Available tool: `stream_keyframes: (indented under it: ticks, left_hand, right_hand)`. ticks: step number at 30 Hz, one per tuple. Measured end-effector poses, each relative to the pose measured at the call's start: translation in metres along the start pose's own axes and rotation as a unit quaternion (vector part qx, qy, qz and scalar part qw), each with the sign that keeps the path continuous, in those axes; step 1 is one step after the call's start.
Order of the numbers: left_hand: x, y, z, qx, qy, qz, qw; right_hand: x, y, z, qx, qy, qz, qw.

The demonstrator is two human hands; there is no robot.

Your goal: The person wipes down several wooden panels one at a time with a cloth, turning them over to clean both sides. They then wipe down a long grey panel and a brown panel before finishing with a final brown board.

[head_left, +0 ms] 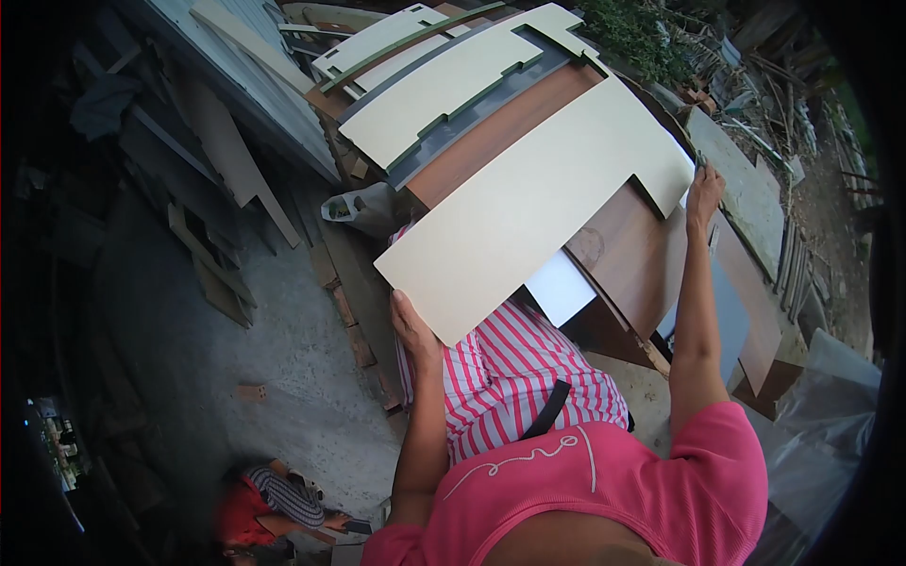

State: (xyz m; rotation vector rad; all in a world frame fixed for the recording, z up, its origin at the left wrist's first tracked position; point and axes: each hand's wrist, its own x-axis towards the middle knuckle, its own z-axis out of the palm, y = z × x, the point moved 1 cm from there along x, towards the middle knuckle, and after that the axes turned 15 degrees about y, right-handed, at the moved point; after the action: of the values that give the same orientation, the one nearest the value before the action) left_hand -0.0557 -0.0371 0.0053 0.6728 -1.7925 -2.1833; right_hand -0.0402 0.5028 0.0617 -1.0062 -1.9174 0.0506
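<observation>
A long cream-coloured board (547, 203) with a notch cut in one long edge lies slanting across my lap and the stacked boards. My left hand (413, 328) grips its near left corner, thumb along the edge and the other fingers hidden underneath. At the far right end, my right hand (705, 191) is closed by the board's edge, with a small dark bit showing at the fingertips that I cannot make out. Under the cream board are a brown wood-grain board (628, 236) and a white piece (561, 288).
Another notched cream board (439, 94) lies on the pile beyond, beside a reddish-brown board (500, 132). A grey bag (373, 208) sits left of the pile. On the concrete floor (311, 349), a person in red (255, 509) works at lower left. Clear plastic sheeting (821, 424) is at right.
</observation>
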Motion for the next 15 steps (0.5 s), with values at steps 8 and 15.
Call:
stream_keyframes:
  ticks: [8, 15]
  left_hand:
    - [-0.004, 0.009, 0.0, 0.009, -0.019, -0.035, 0.999]
    - [0.001, 0.012, -0.005, -0.138, -0.023, -0.109, 0.984]
  right_hand:
    - [-0.112, -0.267, -0.11, 0.41, -0.231, -0.167, 0.866]
    - [-0.249, -0.285, -0.162, 0.555, -0.348, -0.513, 0.554]
